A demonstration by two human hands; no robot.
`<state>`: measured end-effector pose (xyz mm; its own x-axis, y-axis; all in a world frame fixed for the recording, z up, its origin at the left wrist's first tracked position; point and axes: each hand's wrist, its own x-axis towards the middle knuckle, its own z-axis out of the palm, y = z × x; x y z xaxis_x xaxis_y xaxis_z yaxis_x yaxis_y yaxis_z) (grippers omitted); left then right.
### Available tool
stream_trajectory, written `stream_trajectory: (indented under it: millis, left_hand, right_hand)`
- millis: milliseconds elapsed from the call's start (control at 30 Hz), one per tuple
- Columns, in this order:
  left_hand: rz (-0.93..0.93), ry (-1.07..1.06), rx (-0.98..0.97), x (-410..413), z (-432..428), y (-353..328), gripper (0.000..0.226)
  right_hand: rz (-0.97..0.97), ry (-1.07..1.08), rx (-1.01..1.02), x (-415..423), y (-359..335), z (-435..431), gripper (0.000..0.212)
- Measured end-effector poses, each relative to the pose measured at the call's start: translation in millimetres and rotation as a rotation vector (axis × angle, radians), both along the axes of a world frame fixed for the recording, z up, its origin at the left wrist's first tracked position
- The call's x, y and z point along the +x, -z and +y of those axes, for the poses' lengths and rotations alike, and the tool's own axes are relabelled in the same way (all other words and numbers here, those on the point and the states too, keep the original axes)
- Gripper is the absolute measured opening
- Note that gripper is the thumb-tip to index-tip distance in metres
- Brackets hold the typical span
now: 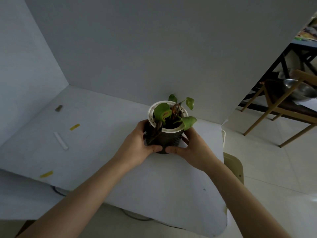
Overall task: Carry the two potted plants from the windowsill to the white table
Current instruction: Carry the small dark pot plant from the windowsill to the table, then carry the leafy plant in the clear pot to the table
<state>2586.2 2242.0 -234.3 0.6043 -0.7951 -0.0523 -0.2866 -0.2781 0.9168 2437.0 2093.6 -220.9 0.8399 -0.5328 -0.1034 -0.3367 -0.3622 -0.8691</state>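
Head view: left hand and right hand wrap a dark pot with a white rim from either side, fingers curled round its wall, thumbs nearly meeting at the near base. Pot upright on the white table, close to the far edge and the right end. Green leaves stand above the rim. No readable label or writing on the pot.

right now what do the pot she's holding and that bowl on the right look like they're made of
The dark ribbed pot with the white rim, held between the left hand and right hand, looks like matte moulded plastic: even ridges, no shine, though that is uncertain. The silver round bowl on the wooden-framed chair looks like polished metal, probably steel, given its bright reflections.
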Motion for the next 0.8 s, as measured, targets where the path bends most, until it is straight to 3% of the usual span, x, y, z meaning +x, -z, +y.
stream_trajectory:
  millis: [100, 233, 467, 533, 800]
  left_hand:
    - [0.015, 0.019, 0.048, 6, 14, -3, 0.096]
    - [0.024, -0.038, 0.032, 19, 45, -17, 0.088]
    - [-0.056, -0.002, 0.038, 19, 80, -92, 0.078]
    - [-0.093, 0.008, 0.011, 21, 87, -128, 0.077]
    - [-0.182, 0.049, -0.132, 27, 92, -272, 0.065]
  right_hand:
    - [0.08, 0.005, -0.016, -11, -17, 2, 0.107]
    - [0.101, 0.097, -0.011, -36, -46, 7, 0.133]
    - [0.083, 0.169, -0.042, -48, -113, 38, 0.129]
    - [0.027, 0.174, -0.057, -44, -149, 50, 0.122]
    - [-0.142, 0.26, -0.175, -46, -275, 75, 0.061]
